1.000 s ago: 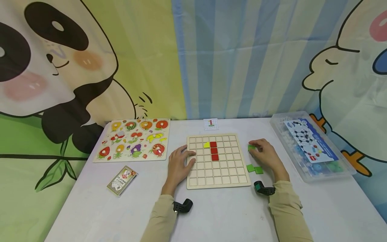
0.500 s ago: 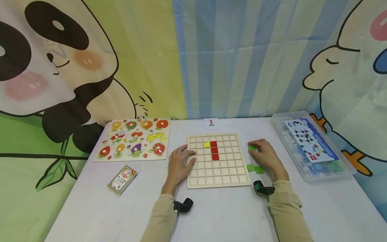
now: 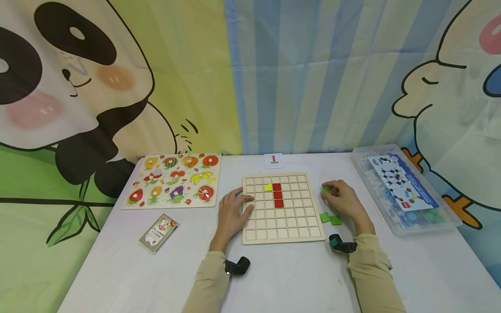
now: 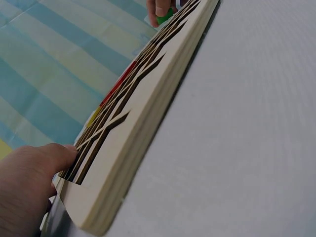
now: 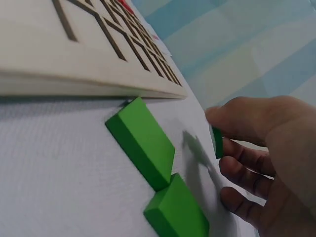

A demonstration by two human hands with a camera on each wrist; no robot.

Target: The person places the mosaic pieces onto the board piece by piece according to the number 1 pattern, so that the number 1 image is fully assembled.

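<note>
- Head view: the green tile (image 3: 325,190) is off the gridded board (image 3: 283,241), at 2 o'clock from its centre; the right hand (image 3: 344,201) pinches it between thumb and fingers. Whether it fully clears the table (image 3: 297,278) I cannot tell.
- Step in hand, as I judge it: picking up 1 tile for the board.
- Next move probably calls for levelling the tile, carrying it toward 8 o'clock and squaring it into a cell below the reds.
- 2 loose green tiles (image 3: 325,217) lie at 3 o'clock, beside the rim.
- On the board, 3 red tiles (image 3: 278,195) form a column toward 12 o'clock; a yellow piece (image 3: 268,187) sits at the top red's 9 o'clock.
- Left hand (image 3: 232,213) rests on the board's 9 o'clock edge, fingers relaxed, presumably steadying it.
- Pattern card (image 3: 273,161), 12 o'clock: red upright over green bar; finer detail too small.
- Farther out: clear plastic box (image 3: 430,228) at 3 o'clock, card pack (image 3: 159,233) between 8 and 9.
</note>
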